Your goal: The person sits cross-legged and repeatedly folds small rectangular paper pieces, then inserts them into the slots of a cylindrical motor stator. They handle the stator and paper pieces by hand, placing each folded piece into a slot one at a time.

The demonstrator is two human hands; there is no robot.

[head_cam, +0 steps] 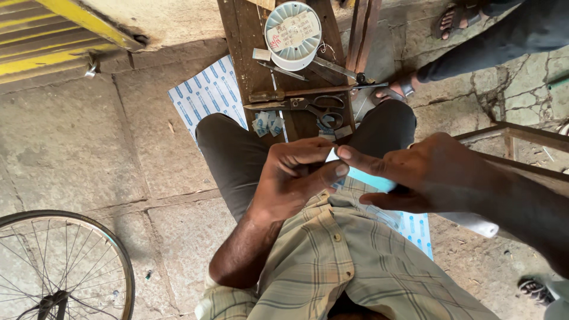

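**Holding a pale blue strip over your lap — tools lying idle ahead**

Pinching is what both of your hands are doing. Your left hand (296, 178) curls closed, thumb and forefinger meeting on the near end of a pale blue strip (370, 178), while your right hand (427, 175) closes over the same strip from the other side, forefinger stretched toward the left thumb. The strip sits between the two hands, just above your knees and the checked shirt (344, 261); most of it is hidden under your right palm, so how it has been worked so far cannot be told.

Ahead of your knees a wooden board (243, 35) serves as your counter. On it lie dark scissors (323, 106), a long screwdriver (296, 93) and a round white spool (293, 32) — none touched by either hand. A small heap of cut blue-and-white bits (268, 124) rests at the board's near edge, which suggests some cutting is already done. A printed blue-and-white sheet (204, 95) lies on the stone floor beside the board, and a bicycle wheel (65, 266) stands well apart to your left.
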